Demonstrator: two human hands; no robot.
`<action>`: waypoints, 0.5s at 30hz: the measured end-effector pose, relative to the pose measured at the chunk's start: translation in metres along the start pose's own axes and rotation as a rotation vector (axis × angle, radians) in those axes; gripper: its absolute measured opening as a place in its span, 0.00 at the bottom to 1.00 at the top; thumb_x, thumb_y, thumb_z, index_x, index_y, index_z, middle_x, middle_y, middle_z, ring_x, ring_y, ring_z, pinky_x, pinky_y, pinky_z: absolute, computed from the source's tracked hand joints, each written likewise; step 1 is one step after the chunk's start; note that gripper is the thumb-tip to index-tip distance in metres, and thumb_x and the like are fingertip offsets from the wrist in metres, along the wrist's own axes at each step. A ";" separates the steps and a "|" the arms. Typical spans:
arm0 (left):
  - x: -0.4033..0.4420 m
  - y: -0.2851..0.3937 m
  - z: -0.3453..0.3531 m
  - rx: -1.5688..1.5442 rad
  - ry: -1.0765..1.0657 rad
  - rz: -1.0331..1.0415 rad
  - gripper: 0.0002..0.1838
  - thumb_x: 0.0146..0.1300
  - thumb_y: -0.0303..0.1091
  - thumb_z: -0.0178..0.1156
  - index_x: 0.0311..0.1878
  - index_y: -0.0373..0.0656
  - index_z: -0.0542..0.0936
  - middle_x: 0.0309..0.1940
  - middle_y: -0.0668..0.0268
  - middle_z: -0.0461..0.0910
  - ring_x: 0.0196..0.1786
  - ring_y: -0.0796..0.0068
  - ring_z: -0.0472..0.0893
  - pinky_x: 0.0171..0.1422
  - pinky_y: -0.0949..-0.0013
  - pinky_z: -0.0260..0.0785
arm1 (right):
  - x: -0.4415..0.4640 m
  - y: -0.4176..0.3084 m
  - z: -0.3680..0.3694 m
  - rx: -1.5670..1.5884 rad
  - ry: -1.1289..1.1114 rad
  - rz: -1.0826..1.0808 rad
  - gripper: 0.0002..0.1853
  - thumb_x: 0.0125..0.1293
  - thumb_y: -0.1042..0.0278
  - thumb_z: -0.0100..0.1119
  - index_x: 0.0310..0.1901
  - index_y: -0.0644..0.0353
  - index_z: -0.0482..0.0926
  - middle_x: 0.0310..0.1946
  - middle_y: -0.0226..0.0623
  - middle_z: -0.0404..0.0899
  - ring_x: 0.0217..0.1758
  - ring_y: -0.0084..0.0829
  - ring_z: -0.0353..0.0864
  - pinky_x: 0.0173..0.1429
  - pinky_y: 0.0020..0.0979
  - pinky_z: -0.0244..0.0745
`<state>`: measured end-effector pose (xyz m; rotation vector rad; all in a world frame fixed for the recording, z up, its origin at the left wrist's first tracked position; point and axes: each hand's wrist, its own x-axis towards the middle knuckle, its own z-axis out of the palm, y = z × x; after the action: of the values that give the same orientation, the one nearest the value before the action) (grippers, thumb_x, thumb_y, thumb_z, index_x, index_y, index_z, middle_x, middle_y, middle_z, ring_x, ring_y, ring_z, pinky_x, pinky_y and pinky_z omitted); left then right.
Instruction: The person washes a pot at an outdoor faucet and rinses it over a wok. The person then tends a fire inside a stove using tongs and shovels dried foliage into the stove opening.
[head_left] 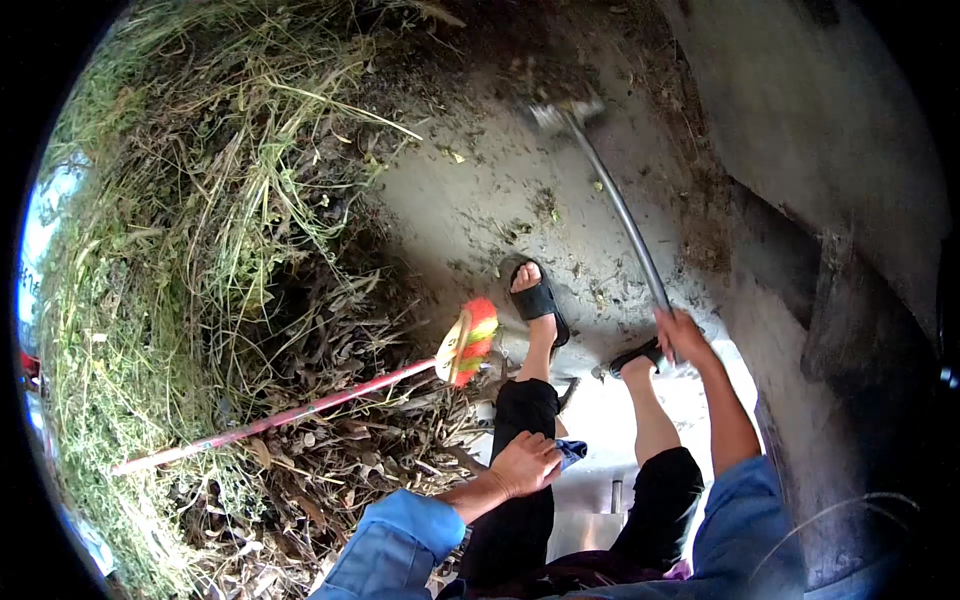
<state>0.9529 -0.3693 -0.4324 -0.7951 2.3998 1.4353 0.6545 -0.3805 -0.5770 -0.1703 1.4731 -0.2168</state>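
My right hand [682, 336] is closed around the end of a long grey handle. It belongs to a broom [622, 212] reaching forward over the floor, with its pale head blurred by motion among loose debris. Over my knee, my left hand [528, 463] has its fingers curled, and a bit of dark blue cloth [572, 452] sticks out beside them. Leaning on the plant pile to the left is a second broom [467, 345] with orange and yellow bristles and a red handle; neither hand touches it.
A tall pile of cut grass and dry leaves [230, 230] fills the left side. Bits of plant litter lie over the concrete floor [450, 200]. A grey wall [800, 120] rises on the right. My sandalled feet [535, 290] stand on the floor between them.
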 end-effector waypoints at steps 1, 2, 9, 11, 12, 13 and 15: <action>0.001 -0.002 -0.004 0.007 0.004 0.001 0.07 0.43 0.36 0.56 0.22 0.45 0.70 0.21 0.68 0.67 0.28 0.69 0.69 0.33 0.67 0.60 | 0.021 -0.023 -0.004 0.033 -0.055 -0.081 0.17 0.60 0.53 0.45 0.25 0.58 0.61 0.08 0.31 0.61 0.05 0.24 0.60 0.08 0.28 0.56; 0.001 -0.003 -0.009 0.012 0.004 -0.009 0.07 0.43 0.36 0.56 0.22 0.45 0.70 0.21 0.68 0.67 0.28 0.69 0.69 0.33 0.67 0.60 | 0.039 -0.051 0.000 0.030 -0.015 -0.127 0.17 0.60 0.54 0.46 0.24 0.59 0.62 0.08 0.30 0.60 0.04 0.24 0.59 0.08 0.28 0.55; -0.004 -0.018 -0.029 0.032 -0.075 -0.068 0.07 0.44 0.36 0.56 0.24 0.45 0.71 0.22 0.67 0.68 0.29 0.70 0.69 0.33 0.67 0.60 | 0.119 -0.188 0.051 -0.149 0.060 -0.324 0.13 0.49 0.65 0.58 0.27 0.63 0.65 0.06 0.32 0.61 0.04 0.26 0.62 0.08 0.30 0.56; -0.005 -0.020 -0.033 0.025 -0.082 -0.089 0.07 0.45 0.36 0.56 0.25 0.44 0.72 0.24 0.67 0.69 0.30 0.70 0.69 0.34 0.68 0.59 | 0.130 -0.186 0.060 -0.124 0.065 -0.324 0.13 0.49 0.67 0.58 0.27 0.64 0.65 0.06 0.33 0.61 0.04 0.26 0.61 0.08 0.30 0.55; -0.004 -0.021 -0.034 0.028 -0.093 -0.090 0.07 0.45 0.36 0.56 0.25 0.44 0.72 0.24 0.67 0.69 0.30 0.70 0.69 0.34 0.68 0.59 | 0.133 -0.184 0.062 -0.103 0.081 -0.323 0.12 0.48 0.68 0.58 0.27 0.64 0.66 0.06 0.33 0.61 0.04 0.26 0.61 0.08 0.30 0.55; -0.004 -0.022 -0.035 0.025 -0.112 -0.081 0.07 0.45 0.37 0.56 0.25 0.44 0.72 0.24 0.67 0.69 0.30 0.70 0.69 0.34 0.67 0.60 | 0.138 -0.184 0.063 -0.087 0.082 -0.318 0.12 0.48 0.68 0.58 0.27 0.64 0.66 0.06 0.33 0.61 0.04 0.26 0.61 0.08 0.30 0.55; -0.002 -0.021 -0.038 0.041 -0.147 -0.071 0.07 0.45 0.36 0.56 0.24 0.44 0.71 0.23 0.67 0.69 0.30 0.70 0.69 0.35 0.67 0.60 | 0.147 -0.187 0.064 -0.052 0.083 -0.389 0.11 0.48 0.69 0.57 0.28 0.65 0.66 0.06 0.33 0.61 0.04 0.26 0.61 0.08 0.30 0.55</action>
<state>0.9691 -0.4095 -0.4285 -0.7310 2.2607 1.3631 0.7228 -0.5988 -0.6673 -0.4961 1.5195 -0.5054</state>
